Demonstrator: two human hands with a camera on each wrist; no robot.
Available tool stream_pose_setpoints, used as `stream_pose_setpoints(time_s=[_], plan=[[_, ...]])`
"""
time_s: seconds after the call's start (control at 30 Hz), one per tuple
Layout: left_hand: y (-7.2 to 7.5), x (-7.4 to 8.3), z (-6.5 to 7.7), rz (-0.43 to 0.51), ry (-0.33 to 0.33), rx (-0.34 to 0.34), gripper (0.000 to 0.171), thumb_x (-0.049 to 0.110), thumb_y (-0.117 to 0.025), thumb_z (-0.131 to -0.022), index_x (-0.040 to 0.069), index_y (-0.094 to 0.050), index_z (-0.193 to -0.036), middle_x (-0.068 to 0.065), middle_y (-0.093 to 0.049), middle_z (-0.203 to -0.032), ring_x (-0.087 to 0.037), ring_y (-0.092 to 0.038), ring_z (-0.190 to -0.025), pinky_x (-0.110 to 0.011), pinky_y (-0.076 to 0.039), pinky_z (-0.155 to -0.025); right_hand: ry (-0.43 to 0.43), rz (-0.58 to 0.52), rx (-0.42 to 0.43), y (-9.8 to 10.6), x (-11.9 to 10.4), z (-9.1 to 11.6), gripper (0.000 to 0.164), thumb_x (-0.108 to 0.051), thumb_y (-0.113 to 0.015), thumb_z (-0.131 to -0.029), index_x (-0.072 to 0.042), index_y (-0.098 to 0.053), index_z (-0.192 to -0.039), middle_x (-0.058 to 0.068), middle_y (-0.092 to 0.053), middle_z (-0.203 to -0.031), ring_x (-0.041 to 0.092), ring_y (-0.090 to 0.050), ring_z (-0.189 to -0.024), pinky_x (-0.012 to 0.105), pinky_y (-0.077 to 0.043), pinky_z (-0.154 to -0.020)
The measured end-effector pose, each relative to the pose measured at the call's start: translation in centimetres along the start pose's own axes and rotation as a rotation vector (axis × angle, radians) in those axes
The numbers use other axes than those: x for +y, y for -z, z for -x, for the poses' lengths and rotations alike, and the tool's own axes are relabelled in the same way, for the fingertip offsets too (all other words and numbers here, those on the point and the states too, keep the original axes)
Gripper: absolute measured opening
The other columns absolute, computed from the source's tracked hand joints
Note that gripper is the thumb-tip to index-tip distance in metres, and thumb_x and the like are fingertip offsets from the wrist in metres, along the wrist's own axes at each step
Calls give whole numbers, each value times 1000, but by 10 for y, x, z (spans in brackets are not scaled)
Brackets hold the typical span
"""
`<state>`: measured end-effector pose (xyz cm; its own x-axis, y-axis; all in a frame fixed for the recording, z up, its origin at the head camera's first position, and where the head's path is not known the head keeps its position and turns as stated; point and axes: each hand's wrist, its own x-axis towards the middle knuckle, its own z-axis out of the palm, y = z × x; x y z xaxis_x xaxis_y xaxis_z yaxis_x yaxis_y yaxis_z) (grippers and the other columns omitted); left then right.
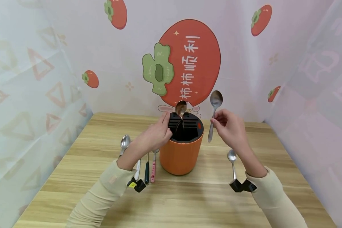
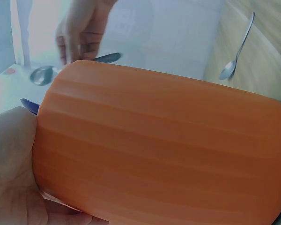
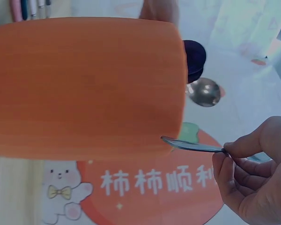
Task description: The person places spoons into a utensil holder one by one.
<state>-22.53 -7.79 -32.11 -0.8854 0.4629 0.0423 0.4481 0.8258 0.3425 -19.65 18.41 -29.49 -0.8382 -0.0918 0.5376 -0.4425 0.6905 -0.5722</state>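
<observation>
An orange utensil holder (image 1: 180, 158) with a black slotted top stands upright on the table. My left hand (image 1: 156, 133) grips it at the left side of the rim; part of that hand is hidden behind the holder in the left wrist view. One metal spoon (image 1: 181, 107) stands in the holder, bowl up. To the right of the rim, my right hand (image 1: 231, 126) pinches another metal spoon (image 1: 216, 99) by its handle, thumb against fingers. That spoon is raised, its bowl up and its handle end pointing down. Dark rounded heads (image 3: 195, 61) also stick out above the holder in the right wrist view.
A small metal spoon (image 1: 232, 156) lies on the table (image 1: 188, 202) below my right wrist. Left of the holder lie a spoon (image 1: 125, 141) and several utensils, among them a pink-handled one (image 1: 153, 171) and a dark green-handled one (image 1: 147, 172). A printed backdrop (image 1: 125, 57) rises behind the table.
</observation>
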Motion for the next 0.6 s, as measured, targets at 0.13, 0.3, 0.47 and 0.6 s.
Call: stream_pose_setpoints(time_s=[0.13, 0.3, 0.47, 0.6], plan=[[1, -2, 2, 2, -4, 2, 65, 32, -23, -95, 5, -1, -150, -9, -2, -157, -26, -30, -137, -40, -30, -109, 20, -32, 28, 2, -14, -12, 8, -6, -65, -84, 0, -62, -89, 10, -66, -80, 17, -61, -70, 8, -44, -62], [1, -2, 3, 17, -3, 3, 65, 33, -23, -95, 6, -1, -150, -8, -1, -157, -26, -32, -136, -39, -30, -109, 21, -32, 33, 3, -27, -22, 8, -8, -65, -85, -1, -63, -89, 10, -66, -81, 17, -62, -71, 8, -44, -63], [1, -2, 2, 14, -6, 5, 65, 32, -24, -95, 5, -1, -150, -9, -2, -157, -25, -29, -138, -39, -29, -110, 20, -50, 36, 0, -34, -27, 9, -9, -64, -85, -1, -63, -89, 10, -66, -82, 18, -62, -72, 8, -44, -64], [1, -3, 2, 12, -9, 7, 65, 32, -24, -95, 4, -2, -150, -9, -2, -157, -24, -26, -139, -39, -28, -111, 32, -66, 31, -5, -39, -30, 9, -9, -65, -85, -1, -63, -89, 10, -65, -82, 17, -62, -72, 9, -45, -64]])
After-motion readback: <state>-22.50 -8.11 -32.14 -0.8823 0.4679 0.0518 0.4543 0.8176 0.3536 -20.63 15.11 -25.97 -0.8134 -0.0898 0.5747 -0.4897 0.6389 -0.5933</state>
